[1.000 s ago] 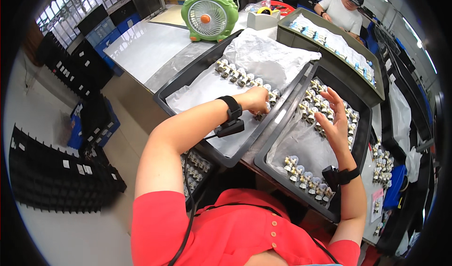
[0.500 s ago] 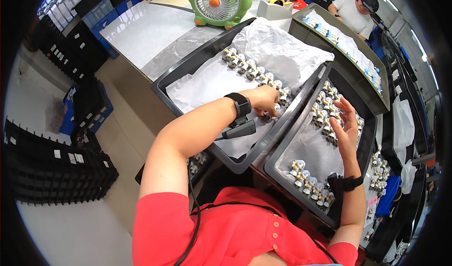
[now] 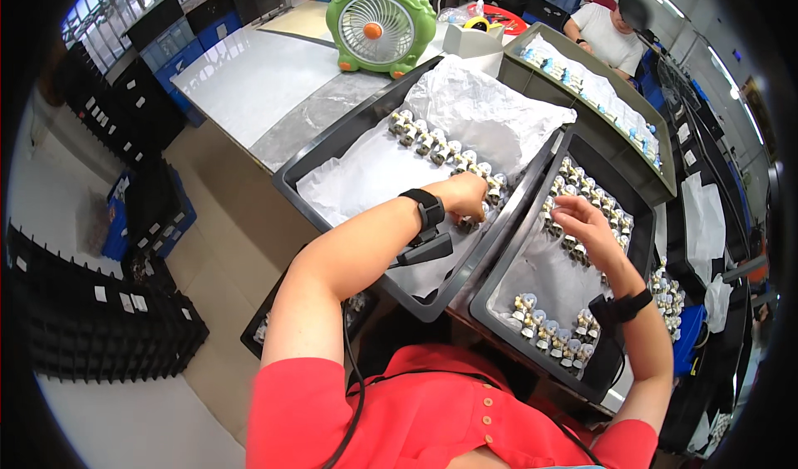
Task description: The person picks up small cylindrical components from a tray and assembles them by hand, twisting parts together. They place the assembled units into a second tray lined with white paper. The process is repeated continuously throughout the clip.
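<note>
My left hand (image 3: 468, 195) is down in the left black tray (image 3: 341, 127), fingers closed round a small figurine (image 3: 467, 220) near a row of similar white-and-gold figurines (image 3: 432, 143) on white lining paper. The hand hides most of the held piece. Over the right black tray (image 3: 482, 304), my right hand (image 3: 586, 226) has its fingers bent together, with the fingertips at a figurine (image 3: 547, 206) on the edge of a block of several rows. Its contact with that piece is partly hidden. Another cluster of figurines (image 3: 553, 336) stands at the near end of this tray.
A green fan (image 3: 382, 29) stands on the white table (image 3: 249, 78). Beyond the trays, an olive-green crate (image 3: 582, 108) holds blue-and-white pieces, and a person (image 3: 611, 33) sits behind it. Black crates (image 3: 100, 303) are stacked at left. A wrist strap with a device sits on each arm.
My right hand has come down and left to the figurines, its spread fingers drawing together. My left hand stays low in its tray. The view has shifted slightly.
</note>
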Action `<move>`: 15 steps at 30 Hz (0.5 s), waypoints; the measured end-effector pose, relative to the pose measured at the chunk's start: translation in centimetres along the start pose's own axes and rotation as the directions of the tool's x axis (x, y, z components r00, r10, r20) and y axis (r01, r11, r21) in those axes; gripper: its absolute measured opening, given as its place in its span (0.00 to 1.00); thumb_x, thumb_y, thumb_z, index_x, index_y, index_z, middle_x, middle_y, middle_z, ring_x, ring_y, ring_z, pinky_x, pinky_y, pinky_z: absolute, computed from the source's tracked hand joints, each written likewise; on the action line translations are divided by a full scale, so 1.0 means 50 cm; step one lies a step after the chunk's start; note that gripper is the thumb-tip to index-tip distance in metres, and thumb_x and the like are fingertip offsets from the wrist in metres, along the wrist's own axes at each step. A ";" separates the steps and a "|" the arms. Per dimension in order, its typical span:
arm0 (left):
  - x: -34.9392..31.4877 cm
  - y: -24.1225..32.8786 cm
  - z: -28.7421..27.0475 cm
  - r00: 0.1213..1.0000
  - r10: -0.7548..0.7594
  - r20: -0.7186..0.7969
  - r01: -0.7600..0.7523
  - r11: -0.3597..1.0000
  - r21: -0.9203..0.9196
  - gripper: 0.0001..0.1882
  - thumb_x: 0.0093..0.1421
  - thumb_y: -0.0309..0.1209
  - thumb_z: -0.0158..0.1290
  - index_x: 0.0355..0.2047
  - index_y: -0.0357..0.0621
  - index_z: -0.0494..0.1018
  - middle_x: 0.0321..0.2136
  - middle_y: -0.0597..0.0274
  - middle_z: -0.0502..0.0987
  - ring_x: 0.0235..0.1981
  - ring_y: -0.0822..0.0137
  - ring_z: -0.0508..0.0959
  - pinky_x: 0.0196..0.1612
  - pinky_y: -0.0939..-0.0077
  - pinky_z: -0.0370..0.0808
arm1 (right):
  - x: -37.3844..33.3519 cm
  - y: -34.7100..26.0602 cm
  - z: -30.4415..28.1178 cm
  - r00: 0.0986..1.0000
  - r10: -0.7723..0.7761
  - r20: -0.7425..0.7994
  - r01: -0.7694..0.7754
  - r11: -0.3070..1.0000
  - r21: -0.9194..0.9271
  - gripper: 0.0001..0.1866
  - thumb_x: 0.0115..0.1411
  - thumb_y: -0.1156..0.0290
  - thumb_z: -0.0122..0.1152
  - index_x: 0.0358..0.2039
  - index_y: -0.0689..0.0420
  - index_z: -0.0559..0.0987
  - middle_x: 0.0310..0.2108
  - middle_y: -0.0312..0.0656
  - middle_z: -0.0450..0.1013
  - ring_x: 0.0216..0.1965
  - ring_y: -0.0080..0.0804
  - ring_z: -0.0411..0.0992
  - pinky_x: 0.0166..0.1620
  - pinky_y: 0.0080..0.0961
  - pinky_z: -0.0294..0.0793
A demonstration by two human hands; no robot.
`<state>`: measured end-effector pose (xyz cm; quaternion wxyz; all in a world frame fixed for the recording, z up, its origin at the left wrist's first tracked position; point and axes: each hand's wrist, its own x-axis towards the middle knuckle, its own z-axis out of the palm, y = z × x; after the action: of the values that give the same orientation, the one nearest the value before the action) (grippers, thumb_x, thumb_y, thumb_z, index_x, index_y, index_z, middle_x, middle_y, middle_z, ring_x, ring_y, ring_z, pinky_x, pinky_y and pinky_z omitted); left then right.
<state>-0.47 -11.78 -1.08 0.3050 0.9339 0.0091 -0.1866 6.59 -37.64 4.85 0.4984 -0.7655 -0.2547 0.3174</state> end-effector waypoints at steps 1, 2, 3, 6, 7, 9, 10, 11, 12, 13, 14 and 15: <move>-0.004 0.002 -0.008 0.999 0.011 -0.037 -0.013 0.999 -0.043 0.21 0.46 0.34 0.61 0.36 0.31 0.71 0.21 0.53 0.77 0.19 0.68 0.79 0.23 0.76 0.76 | 0.006 -0.014 0.002 0.998 0.007 0.061 -0.004 0.999 -0.051 0.23 0.57 0.66 0.59 0.51 0.60 0.69 0.42 0.39 0.72 0.44 0.23 0.69 0.48 0.21 0.66; -0.009 0.005 -0.017 0.997 0.021 -0.074 -0.027 0.996 -0.086 0.21 0.46 0.34 0.61 0.36 0.31 0.71 0.21 0.53 0.77 0.19 0.68 0.78 0.24 0.77 0.76 | 0.008 -0.027 0.010 0.997 0.019 0.081 -0.017 0.999 -0.029 0.23 0.57 0.66 0.59 0.52 0.60 0.69 0.42 0.39 0.72 0.44 0.23 0.68 0.48 0.21 0.66; -0.022 0.007 -0.033 0.992 0.025 -0.121 -0.041 0.991 -0.131 0.21 0.46 0.34 0.61 0.36 0.31 0.71 0.21 0.52 0.77 0.18 0.69 0.78 0.24 0.77 0.76 | 0.015 -0.047 0.026 0.994 0.026 0.109 -0.024 1.000 -0.013 0.24 0.57 0.66 0.59 0.52 0.59 0.68 0.42 0.39 0.72 0.44 0.23 0.68 0.48 0.21 0.66; -0.060 0.048 -0.061 0.950 0.097 -0.296 -0.229 0.861 -0.454 0.22 0.47 0.33 0.61 0.38 0.31 0.70 0.22 0.57 0.76 0.21 0.72 0.77 0.24 0.80 0.75 | 0.023 -0.064 0.054 0.995 -0.047 0.091 0.046 0.999 0.012 0.29 0.55 0.66 0.61 0.56 0.57 0.64 0.52 0.42 0.65 0.46 0.27 0.68 0.47 0.23 0.68; -0.072 0.060 -0.067 0.954 0.108 -0.279 -0.258 0.770 -0.584 0.24 0.49 0.33 0.61 0.42 0.30 0.68 0.24 0.58 0.76 0.23 0.72 0.77 0.25 0.81 0.75 | 0.023 -0.081 0.071 0.984 -0.154 0.090 0.163 0.982 -0.099 0.31 0.54 0.66 0.62 0.57 0.57 0.63 0.54 0.43 0.63 0.47 0.28 0.68 0.47 0.23 0.69; -0.074 0.075 -0.063 0.952 0.139 -0.274 -0.291 0.697 -0.656 0.24 0.51 0.33 0.60 0.43 0.29 0.66 0.25 0.57 0.76 0.24 0.71 0.77 0.25 0.81 0.75 | 0.033 -0.092 0.086 0.943 -0.313 0.116 0.332 0.911 -0.243 0.36 0.52 0.67 0.65 0.59 0.58 0.59 0.56 0.46 0.60 0.49 0.31 0.68 0.48 0.24 0.70; -0.073 0.083 -0.059 0.951 0.155 -0.269 -0.303 0.656 -0.692 0.25 0.51 0.34 0.60 0.44 0.29 0.66 0.26 0.57 0.75 0.24 0.71 0.77 0.26 0.81 0.75 | 0.041 -0.091 0.088 0.946 -0.291 0.139 0.310 0.940 -0.142 0.36 0.52 0.68 0.64 0.59 0.59 0.59 0.56 0.46 0.60 0.48 0.30 0.68 0.48 0.24 0.70; -0.075 0.093 -0.057 0.944 0.172 -0.281 -0.324 0.634 -0.702 0.25 0.53 0.34 0.59 0.44 0.28 0.65 0.28 0.56 0.75 0.25 0.71 0.76 0.25 0.82 0.74 | 0.050 -0.092 0.089 0.948 -0.272 0.163 0.282 0.959 -0.039 0.36 0.52 0.68 0.64 0.59 0.59 0.59 0.56 0.47 0.60 0.47 0.30 0.69 0.48 0.24 0.70; -0.071 0.098 -0.057 0.941 0.184 -0.285 -0.336 0.615 -0.713 0.25 0.53 0.34 0.59 0.44 0.28 0.65 0.28 0.56 0.75 0.25 0.71 0.76 0.25 0.82 0.74 | 0.058 -0.095 0.090 0.947 -0.261 0.186 0.254 0.965 0.061 0.36 0.52 0.68 0.64 0.59 0.60 0.58 0.56 0.47 0.60 0.47 0.29 0.69 0.48 0.24 0.70; -0.066 0.103 -0.058 0.937 0.197 -0.289 -0.348 0.596 -0.723 0.25 0.53 0.35 0.59 0.44 0.28 0.65 0.28 0.56 0.76 0.25 0.71 0.77 0.26 0.82 0.74 | 0.063 -0.095 0.097 0.936 -0.300 0.183 0.279 0.951 0.132 0.36 0.52 0.71 0.63 0.59 0.60 0.58 0.52 0.46 0.63 0.45 0.28 0.70 0.48 0.24 0.71; -0.060 0.107 -0.060 0.933 0.209 -0.293 -0.359 0.577 -0.734 0.25 0.54 0.35 0.59 0.45 0.28 0.65 0.28 0.56 0.76 0.25 0.71 0.77 0.26 0.82 0.74 | 0.066 -0.097 0.090 0.944 -0.276 0.180 0.250 0.956 0.152 0.35 0.52 0.72 0.62 0.59 0.60 0.58 0.51 0.45 0.64 0.45 0.27 0.70 0.47 0.24 0.71; -0.060 0.119 -0.070 0.924 0.216 -0.315 -0.379 0.627 -0.681 0.23 0.56 0.37 0.57 0.45 0.31 0.67 0.29 0.56 0.76 0.26 0.72 0.77 0.27 0.81 0.73 | 0.067 -0.105 0.081 0.951 -0.254 0.175 0.225 0.960 0.169 0.34 0.52 0.73 0.61 0.59 0.60 0.59 0.49 0.44 0.65 0.45 0.26 0.70 0.47 0.24 0.71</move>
<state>-1.29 -14.32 5.96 0.6757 0.7358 -0.0415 -0.0177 5.42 -30.89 7.69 0.5610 -0.6554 -0.3692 0.3457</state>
